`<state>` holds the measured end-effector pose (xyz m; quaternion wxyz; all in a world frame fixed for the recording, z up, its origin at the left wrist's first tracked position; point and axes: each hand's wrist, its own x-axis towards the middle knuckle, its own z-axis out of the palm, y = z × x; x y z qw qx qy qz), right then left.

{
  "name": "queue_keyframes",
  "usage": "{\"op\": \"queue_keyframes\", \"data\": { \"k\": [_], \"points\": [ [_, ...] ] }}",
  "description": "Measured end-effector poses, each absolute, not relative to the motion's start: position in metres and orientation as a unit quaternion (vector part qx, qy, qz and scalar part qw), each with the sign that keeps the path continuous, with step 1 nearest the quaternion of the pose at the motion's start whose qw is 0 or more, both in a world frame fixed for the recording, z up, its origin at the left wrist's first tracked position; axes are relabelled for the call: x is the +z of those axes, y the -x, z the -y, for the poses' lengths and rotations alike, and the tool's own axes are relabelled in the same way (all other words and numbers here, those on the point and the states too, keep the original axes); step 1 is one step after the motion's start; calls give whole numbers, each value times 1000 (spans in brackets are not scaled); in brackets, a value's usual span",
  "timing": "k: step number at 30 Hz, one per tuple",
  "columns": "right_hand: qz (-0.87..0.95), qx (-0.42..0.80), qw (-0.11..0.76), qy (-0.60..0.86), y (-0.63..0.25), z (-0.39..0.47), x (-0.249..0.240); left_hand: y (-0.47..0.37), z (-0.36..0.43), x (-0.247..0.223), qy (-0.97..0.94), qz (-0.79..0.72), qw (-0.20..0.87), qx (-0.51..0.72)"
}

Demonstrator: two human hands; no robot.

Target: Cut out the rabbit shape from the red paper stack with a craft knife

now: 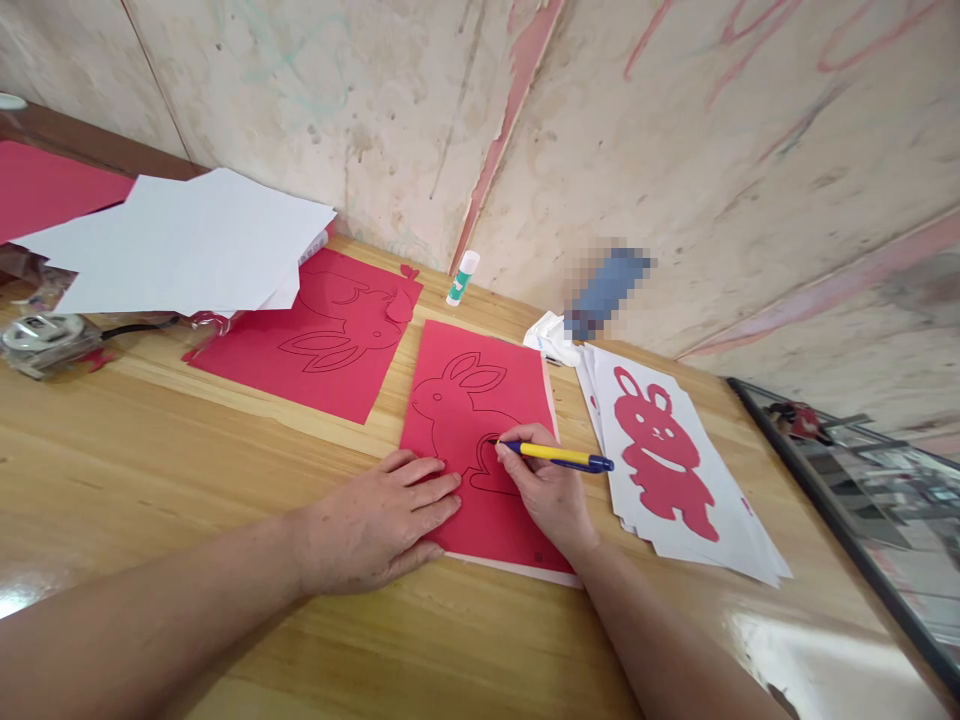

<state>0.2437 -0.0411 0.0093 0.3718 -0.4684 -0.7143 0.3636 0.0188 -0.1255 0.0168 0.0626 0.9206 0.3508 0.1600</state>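
A red sheet of paper (480,530) with a rabbit drawn in black outline lies in front of me, pale sheet edges showing beneath it. My left hand (382,520) rests flat on its lower left part, fingers stretched out. A yellow and blue pen (559,456) is pinched in my right hand (551,490), its tip at the curved lines of the rabbit's haunch. Part of the drawing is covered by my right hand. Another red sheet (337,385) with a rabbit outline lies to the left, partly under white paper.
White sheets (187,240) and a tape measure (45,343) lie at left. A glue stick (463,278) stands near the wall. Crumpled tissue (551,338) sits beside a blurred blue patch. At right, a red paper bunny (667,460) lies on white sheets, near a dark-framed glass edge (832,520).
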Motion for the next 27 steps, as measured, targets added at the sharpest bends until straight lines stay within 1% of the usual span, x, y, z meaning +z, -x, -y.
{"op": "queue_keyframes", "data": {
  "k": [8,17,27],
  "points": [
    [717,369,362,467,-246,40,6,-19,125,17,-920,-351,64,163],
    [698,375,380,478,-243,41,9,-19,125,16,-919,-352,62,164],
    [698,360,376,492,-243,40,8,-19,125,17,-919,-351,63,171]
  ]
}}
